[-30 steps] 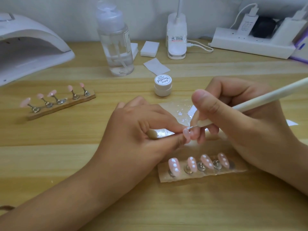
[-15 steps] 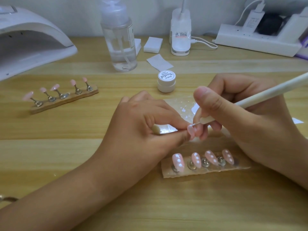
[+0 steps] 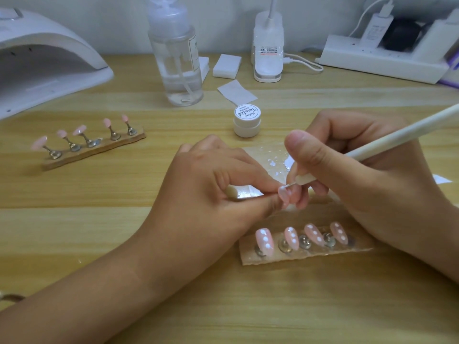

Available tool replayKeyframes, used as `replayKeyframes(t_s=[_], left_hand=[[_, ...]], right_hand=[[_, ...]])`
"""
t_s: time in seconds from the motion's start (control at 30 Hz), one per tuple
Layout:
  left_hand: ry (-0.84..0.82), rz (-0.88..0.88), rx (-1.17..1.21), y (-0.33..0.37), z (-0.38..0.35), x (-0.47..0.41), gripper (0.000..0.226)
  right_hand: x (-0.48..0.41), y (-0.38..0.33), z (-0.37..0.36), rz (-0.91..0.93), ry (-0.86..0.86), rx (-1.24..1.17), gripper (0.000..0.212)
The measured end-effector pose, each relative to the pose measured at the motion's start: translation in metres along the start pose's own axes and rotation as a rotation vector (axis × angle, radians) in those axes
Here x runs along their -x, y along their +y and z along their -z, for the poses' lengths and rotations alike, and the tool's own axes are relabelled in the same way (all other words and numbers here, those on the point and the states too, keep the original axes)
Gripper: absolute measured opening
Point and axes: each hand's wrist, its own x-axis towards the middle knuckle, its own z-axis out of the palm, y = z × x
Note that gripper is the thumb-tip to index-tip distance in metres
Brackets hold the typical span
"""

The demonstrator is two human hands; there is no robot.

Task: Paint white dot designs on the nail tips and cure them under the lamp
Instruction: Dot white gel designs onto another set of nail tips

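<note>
My left hand pinches a pink nail tip on its small stand between thumb and forefinger. My right hand grips a white dotting pen, and its metal point touches the top of that held tip. Below the hands a wooden strip carries several pink nail tips with white dots. A second strip at the left holds several plain pink tips on metal stands. The white curing lamp stands at the far left. A small white gel pot sits behind my hands.
A clear pump bottle, white wipe pads, a white desk-lamp base with its cable and a power strip line the back of the wooden table. A clear palette sheet with white paint blobs lies under my hands.
Both hands have stayed together on the held tip, and the pen point has kept close to it. The view has shifted slightly.
</note>
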Motion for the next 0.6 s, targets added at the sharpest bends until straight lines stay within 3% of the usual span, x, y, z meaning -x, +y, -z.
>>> replayKeyframes(t_s=[0.6], left_hand=[[-0.020, -0.013, -0.017, 0.0015, 0.0015, 0.0005, 0.014]], right_hand=[[0.0002, 0.0033, 0.0015, 0.023, 0.002, 0.044, 0.035]])
